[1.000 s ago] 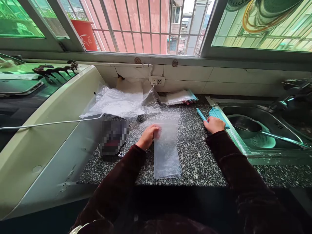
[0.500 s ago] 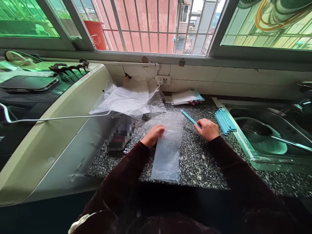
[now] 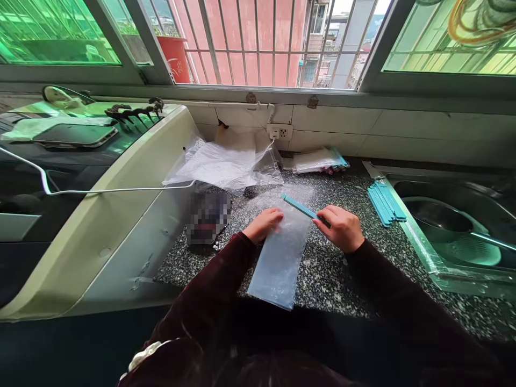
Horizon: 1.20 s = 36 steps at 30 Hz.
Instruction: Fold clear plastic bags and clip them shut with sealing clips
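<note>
A clear plastic bag (image 3: 280, 258) lies flat on the speckled granite counter (image 3: 342, 279), its lower end hanging over the front edge. My left hand (image 3: 263, 224) grips the bag's top left corner, fingers closed on it. My right hand (image 3: 341, 228) pinches a thin blue strip (image 3: 299, 206) that slants up and left across the bag's top edge. A stack of the same blue strips (image 3: 386, 202) lies by the sink's left rim.
A steel sink (image 3: 427, 252) with a metal bowl and green strainer is at the right. Crumpled clear plastic (image 3: 226, 166) and a pile of small bags (image 3: 318, 160) lie near the wall socket. A blurred dark object (image 3: 208, 215) sits left of the bag. A white appliance (image 3: 92, 215) with a cable fills the left.
My right hand lifted one blue strip from the stack by the sink and carried it left to the bag's top. The left hand stayed on the bag, which turned slightly.
</note>
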### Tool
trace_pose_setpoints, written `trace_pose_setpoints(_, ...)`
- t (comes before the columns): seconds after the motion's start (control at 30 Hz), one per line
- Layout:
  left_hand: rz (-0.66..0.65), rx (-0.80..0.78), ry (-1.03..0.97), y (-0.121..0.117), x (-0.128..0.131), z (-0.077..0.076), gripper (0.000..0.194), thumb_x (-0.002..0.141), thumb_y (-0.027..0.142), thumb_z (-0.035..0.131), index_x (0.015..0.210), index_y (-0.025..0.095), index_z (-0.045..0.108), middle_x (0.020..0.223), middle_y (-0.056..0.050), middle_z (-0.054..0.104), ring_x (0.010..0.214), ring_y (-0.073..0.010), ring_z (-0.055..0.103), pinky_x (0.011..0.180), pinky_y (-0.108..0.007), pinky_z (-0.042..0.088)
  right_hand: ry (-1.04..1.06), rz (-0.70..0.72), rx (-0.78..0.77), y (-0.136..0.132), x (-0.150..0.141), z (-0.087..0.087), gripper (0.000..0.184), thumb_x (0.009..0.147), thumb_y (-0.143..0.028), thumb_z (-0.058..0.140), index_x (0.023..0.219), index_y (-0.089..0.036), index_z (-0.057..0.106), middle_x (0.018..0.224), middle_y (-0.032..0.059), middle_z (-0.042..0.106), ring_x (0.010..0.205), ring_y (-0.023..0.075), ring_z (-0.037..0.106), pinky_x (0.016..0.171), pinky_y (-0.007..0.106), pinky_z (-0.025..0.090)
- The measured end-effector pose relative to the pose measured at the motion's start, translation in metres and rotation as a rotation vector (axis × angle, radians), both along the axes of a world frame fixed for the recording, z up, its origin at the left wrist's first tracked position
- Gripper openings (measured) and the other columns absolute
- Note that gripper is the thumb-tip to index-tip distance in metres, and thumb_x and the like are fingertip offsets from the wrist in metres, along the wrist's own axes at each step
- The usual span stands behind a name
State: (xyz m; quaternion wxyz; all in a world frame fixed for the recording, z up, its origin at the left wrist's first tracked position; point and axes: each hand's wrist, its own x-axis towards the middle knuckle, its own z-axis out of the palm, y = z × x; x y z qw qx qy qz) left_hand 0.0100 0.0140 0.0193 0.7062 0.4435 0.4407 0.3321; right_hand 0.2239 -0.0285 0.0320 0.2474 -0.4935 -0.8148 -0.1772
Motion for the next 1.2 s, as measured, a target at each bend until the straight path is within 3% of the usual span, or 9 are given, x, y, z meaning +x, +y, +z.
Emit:
trace_pose_setpoints(0.3,-0.037,0.021,0.012,0.0,-0.002,-0.002,0.014,0.066,0.022,0.057,0.059,0.018,0.045,0.049,0.005,0.04,0.039,-0.006,0.035,0.04,-0.021,0.027,0.089,0.052,0.046,-0.007,-0.006,0.006,0.025,0.088,-0.036,0.047,0.079,-0.019,0.063,0.074,0.0035,0.066,0.069,0.0135,0.057,0.062,0.023,0.038)
trace_pose_setpoints(0.5,-0.056,0.084,-0.024,0.0,-0.002,-0.005,0.018,0.062,0.027,0.058,0.057,0.016,0.046,0.048,0.005,0.044,0.043,-0.0058,0.036,0.043,-0.02,0.026,0.037,0.112,0.004,-0.004,-0.009,-0.004,0.025,0.088,-0.037,0.048,0.078,-0.019,0.063,0.074,0.0032,0.065,0.068,0.0129,0.056,0.061,0.023,0.037)
trace_pose_setpoints(0.9,-0.072,0.135,-0.079,0.0,-0.003,-0.004,0.008,0.055,0.02,0.056,0.058,0.013,0.052,0.057,0.003,0.048,0.055,-0.0077,0.039,0.053,-0.022,0.029,0.018,0.161,-0.005,-0.001,-0.009,-0.014,0.024,0.088,-0.035,0.047,0.08,-0.018,0.063,0.075,0.004,0.064,0.07,0.0136,0.054,0.063,0.024,0.036)
trace_pose_setpoints(1.2,-0.081,0.208,-0.032,0.0,-0.005,-0.009,0.034,0.064,0.045,0.064,0.064,0.014,0.052,0.059,0.003,0.046,0.055,-0.008,0.038,0.054,-0.023,0.028,-0.001,0.172,-0.024,0.0,-0.008,-0.016,0.024,0.088,-0.034,0.046,0.08,-0.018,0.062,0.076,0.0044,0.064,0.071,0.0144,0.053,0.062,0.025,0.036)
